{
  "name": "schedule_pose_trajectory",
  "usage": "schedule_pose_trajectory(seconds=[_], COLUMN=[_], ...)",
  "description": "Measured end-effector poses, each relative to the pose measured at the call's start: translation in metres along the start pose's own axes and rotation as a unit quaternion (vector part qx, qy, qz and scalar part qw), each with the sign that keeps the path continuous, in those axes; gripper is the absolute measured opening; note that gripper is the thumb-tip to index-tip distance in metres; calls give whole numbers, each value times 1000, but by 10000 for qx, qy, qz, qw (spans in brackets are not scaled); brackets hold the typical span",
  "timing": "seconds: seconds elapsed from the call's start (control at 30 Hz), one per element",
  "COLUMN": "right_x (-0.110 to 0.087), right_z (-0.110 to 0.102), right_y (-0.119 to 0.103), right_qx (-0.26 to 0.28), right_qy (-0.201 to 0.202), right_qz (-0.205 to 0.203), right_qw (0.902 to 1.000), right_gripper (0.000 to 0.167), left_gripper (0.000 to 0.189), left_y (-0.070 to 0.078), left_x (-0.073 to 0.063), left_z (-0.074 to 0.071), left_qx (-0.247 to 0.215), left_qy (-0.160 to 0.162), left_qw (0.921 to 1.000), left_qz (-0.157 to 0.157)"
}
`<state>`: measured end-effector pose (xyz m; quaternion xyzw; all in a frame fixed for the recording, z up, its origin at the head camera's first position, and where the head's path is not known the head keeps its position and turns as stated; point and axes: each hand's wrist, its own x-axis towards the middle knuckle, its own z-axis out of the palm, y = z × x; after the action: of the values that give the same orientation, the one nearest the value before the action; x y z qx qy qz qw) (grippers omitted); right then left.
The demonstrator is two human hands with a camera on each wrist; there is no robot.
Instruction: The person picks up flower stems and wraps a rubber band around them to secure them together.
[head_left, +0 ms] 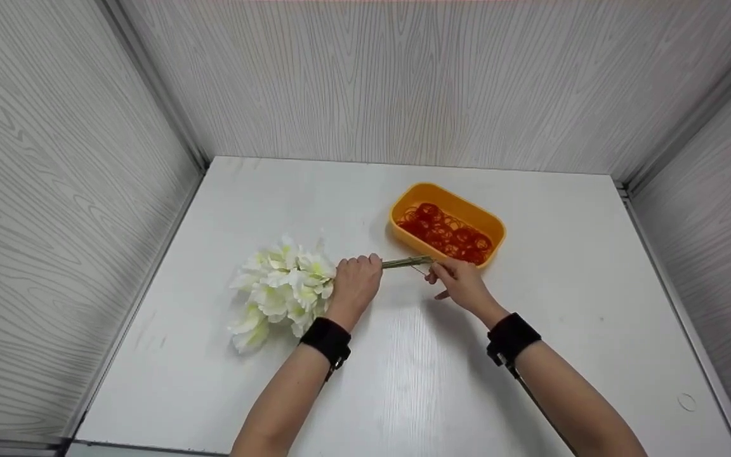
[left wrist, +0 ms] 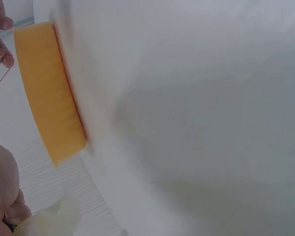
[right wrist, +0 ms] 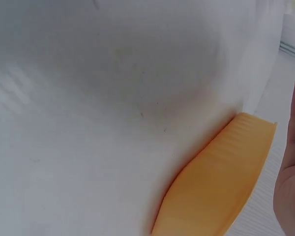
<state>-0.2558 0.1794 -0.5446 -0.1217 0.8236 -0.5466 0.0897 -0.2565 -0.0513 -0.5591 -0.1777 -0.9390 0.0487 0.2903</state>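
In the head view my left hand (head_left: 357, 282) grips a bunch of white artificial flowers (head_left: 283, 285) by its green stems (head_left: 403, 262), just below the blooms. The blooms spread to the left and the stem ends point right. My right hand (head_left: 465, 285) is at the stem ends, thumb and finger pinching a thin red rubber band (head_left: 419, 271). That band runs taut from the fingertips toward the stems, and the left wrist view shows it as a straight line. How far it loops round the stems is hidden.
Just behind the right hand stands an orange plastic basket (head_left: 460, 206) with many red rubber bands (head_left: 445, 235) inside. Pale wood-grain panels (head_left: 365, 82) enclose the white table (head_left: 594, 266) at the back and sides. A thin ring shape (head_left: 686, 402) shows at the table's right front.
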Motion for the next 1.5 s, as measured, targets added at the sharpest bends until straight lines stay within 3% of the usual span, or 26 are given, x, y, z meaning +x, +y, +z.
schedule_pose_trajectory(seconds=[0.07, 0.13, 0.3, 0.5, 0.7, 0.83, 0.9, 0.97, 1.07, 1.23, 1.37, 1.5], right_x=[-1, -1, -2, -4, -5, -9, -12, -15, -19, -21, -22, -24], right_z=[4, 9, 19, 24, 29, 36, 40, 44, 51, 62, 67, 66], right_y=[-2, -3, -3, 0, 3, 3, 1, -2, -6, -14, -17, -14], right_qx=[-688, -1452, -2801, -3473, -3633, -4178, -4414, -4513, -4376, -4011, -3930, -3943], right_qy=[-41, -8, 326, 378, 67, -16, -67, -166, -346, -623, -894, -1152], right_qz=[-301, -697, -1764, -2899, -3943, -4100, -4061, -4008, -4081, -4337, -4425, -4308], right_qw=[9972, 9869, 9431, 8910, 8441, 8108, 8002, 7971, 8005, 8044, 8011, 8036], right_gripper=[21, 19, 8, 9, 10, 15, 18, 19, 17, 19, 24, 21], left_gripper=[28, 29, 29, 26, 26, 25, 25, 24, 22, 19, 18, 19], left_y=[0, 1, 4, 6, 8, 10, 12, 13, 14, 17, 17, 16], left_x=[1, 1, 1, 2, 5, 8, 8, 8, 6, 7, 9, 9], left_z=[0, 0, -1, -3, -6, -7, -7, -6, -4, -7, -10, -9], left_qx=[22, 45, 53, -4, -145, -176, -170, -169, -203, -374, -427, -440], left_qy=[12, 37, 115, 150, -305, -343, -323, -344, -430, -750, -994, -908], left_qw=[10000, 10000, 9998, 9997, 9986, 9981, 9982, 9981, 9978, 9961, 9941, 9949], left_qz=[-44, -67, -128, -208, -397, -476, -476, -490, -461, -273, -118, -31])
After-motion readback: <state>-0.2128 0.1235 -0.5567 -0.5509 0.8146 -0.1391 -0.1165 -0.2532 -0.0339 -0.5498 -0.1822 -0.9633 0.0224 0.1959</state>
